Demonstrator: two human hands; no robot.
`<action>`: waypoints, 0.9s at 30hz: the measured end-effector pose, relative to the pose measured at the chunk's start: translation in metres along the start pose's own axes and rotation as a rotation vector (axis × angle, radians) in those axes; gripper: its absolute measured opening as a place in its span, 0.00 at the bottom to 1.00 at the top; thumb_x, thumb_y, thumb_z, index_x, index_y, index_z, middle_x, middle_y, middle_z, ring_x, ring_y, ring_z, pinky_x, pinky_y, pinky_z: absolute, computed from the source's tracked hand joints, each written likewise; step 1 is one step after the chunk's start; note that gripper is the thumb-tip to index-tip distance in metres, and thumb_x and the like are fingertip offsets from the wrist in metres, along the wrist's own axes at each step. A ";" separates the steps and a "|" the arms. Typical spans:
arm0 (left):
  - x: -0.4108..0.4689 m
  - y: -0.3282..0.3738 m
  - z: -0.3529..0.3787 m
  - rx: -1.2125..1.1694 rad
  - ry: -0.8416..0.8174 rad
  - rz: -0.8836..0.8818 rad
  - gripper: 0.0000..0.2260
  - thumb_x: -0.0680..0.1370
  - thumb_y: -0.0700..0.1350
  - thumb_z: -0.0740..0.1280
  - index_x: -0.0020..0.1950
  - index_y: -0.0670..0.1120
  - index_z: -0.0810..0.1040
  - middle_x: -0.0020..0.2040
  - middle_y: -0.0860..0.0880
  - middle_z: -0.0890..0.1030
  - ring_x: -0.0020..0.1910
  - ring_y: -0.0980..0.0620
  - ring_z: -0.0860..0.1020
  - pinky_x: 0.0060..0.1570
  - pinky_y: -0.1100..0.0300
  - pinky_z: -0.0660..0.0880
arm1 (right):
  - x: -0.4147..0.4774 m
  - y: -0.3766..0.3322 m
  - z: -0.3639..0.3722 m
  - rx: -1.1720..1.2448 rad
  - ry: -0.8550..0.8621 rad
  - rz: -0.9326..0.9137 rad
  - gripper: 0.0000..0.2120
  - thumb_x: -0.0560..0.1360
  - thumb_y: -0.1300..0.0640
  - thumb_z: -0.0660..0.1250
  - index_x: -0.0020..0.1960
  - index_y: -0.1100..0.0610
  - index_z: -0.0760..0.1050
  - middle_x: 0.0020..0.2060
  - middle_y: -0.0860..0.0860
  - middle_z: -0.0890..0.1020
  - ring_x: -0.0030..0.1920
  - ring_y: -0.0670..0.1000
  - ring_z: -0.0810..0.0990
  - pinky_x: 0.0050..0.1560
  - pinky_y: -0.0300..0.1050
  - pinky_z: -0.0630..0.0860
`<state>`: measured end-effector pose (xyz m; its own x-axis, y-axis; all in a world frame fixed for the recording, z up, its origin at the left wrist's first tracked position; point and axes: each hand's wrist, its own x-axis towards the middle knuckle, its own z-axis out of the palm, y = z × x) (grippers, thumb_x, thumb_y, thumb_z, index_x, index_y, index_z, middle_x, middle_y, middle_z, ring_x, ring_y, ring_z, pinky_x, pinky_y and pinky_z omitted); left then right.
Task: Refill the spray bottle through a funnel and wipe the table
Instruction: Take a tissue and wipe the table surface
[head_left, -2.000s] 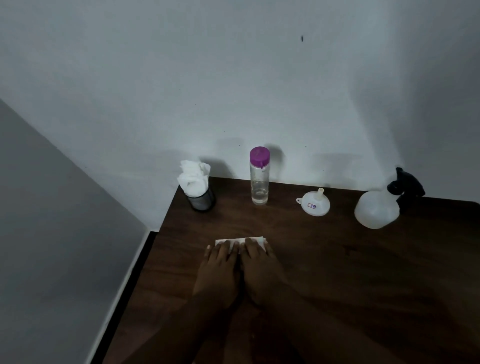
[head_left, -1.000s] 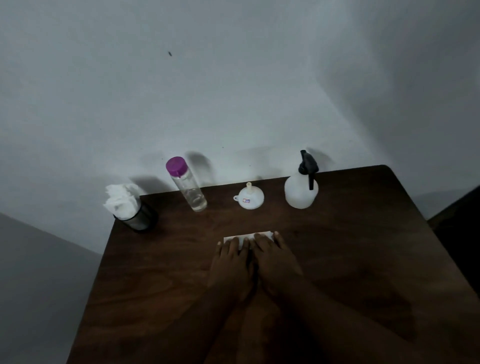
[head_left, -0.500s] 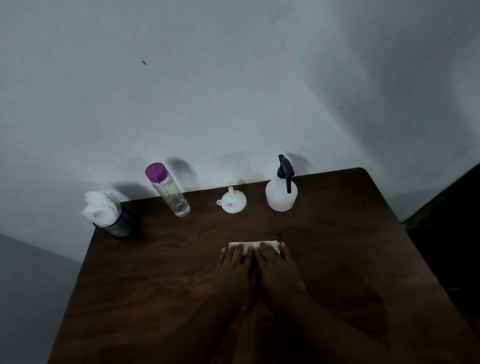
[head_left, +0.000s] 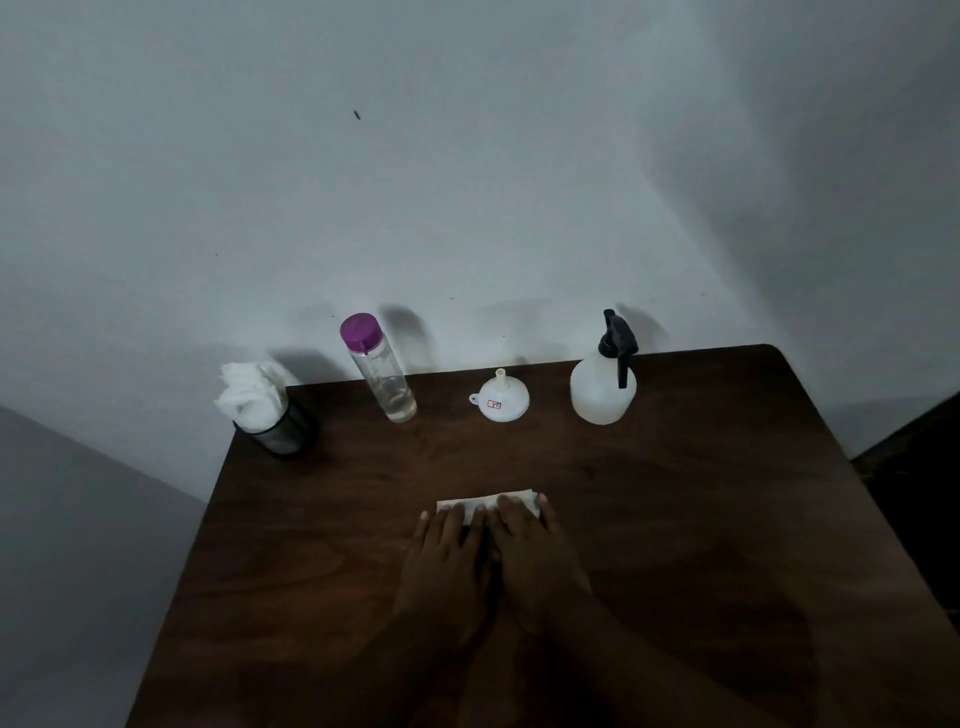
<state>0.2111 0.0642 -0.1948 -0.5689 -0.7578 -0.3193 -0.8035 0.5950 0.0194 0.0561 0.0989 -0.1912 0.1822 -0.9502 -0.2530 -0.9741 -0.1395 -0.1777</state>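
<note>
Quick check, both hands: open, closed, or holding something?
Left hand: open, fingers flat on the folded white tissue.
Right hand: open, fingers flat on the same tissue.

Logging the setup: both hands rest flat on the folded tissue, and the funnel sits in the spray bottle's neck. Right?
No. In the head view the funnel stands spout-up on the table, beside the spray bottle, not in it. The left hand and right hand rest flat on the folded tissue.

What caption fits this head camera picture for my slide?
The left hand and right hand press a white tissue on the table; clear bottle, funnel, spray bottle behind.
</note>
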 end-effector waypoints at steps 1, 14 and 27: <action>-0.002 -0.001 0.002 -0.010 -0.021 -0.016 0.33 0.84 0.61 0.50 0.86 0.51 0.44 0.86 0.47 0.47 0.85 0.46 0.43 0.81 0.46 0.35 | 0.000 -0.001 0.000 0.001 0.003 -0.009 0.32 0.85 0.47 0.52 0.82 0.57 0.44 0.82 0.56 0.49 0.81 0.55 0.43 0.77 0.62 0.35; -0.013 0.050 -0.012 -0.057 -0.166 -0.053 0.37 0.81 0.66 0.46 0.86 0.47 0.45 0.86 0.42 0.46 0.85 0.42 0.47 0.81 0.40 0.39 | -0.031 0.031 0.005 0.056 0.032 -0.055 0.30 0.84 0.49 0.56 0.82 0.57 0.50 0.81 0.55 0.52 0.81 0.55 0.47 0.69 0.49 0.21; 0.067 0.112 -0.023 -0.013 -0.006 0.052 0.34 0.83 0.63 0.44 0.86 0.47 0.49 0.85 0.42 0.55 0.85 0.42 0.51 0.82 0.41 0.39 | -0.041 0.129 -0.010 -0.114 -0.018 0.009 0.31 0.85 0.46 0.50 0.82 0.56 0.44 0.82 0.55 0.50 0.81 0.55 0.44 0.78 0.61 0.37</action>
<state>0.0786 0.0739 -0.1926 -0.6087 -0.7247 -0.3230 -0.7754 0.6296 0.0486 -0.0779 0.1174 -0.1942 0.1746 -0.9467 -0.2709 -0.9845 -0.1626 -0.0661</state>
